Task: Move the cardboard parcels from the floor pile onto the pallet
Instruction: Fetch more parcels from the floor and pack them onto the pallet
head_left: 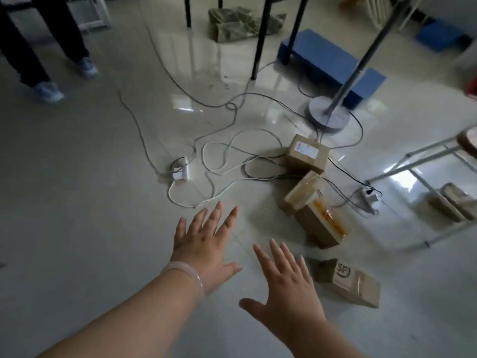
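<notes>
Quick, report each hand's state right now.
Left hand: open, fingers spread, holding nothing.
Right hand: open, fingers spread, holding nothing; the flat brown cardboard parcel beside it is not gripped.

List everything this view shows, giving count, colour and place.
cardboard parcels: four, brown, loose pile on the floor right of centre; the nearest bears an SF mark
pallet: one, blue, on the floor behind the pile
cables: several, grey and white, looped over the floor, centre
power strips: two, white, one left of the pile, one right
stand base: one, grey, round, just behind the parcels
cloth bundle: one, olive, top centre
metal frame: one, white, right edge
another person's legs: dark trousers, blue shoes, top left
bracelet: one, pale, on the left wrist
left hand: fingers spread, holds nothing
right hand: fingers spread, holds nothing
</notes>
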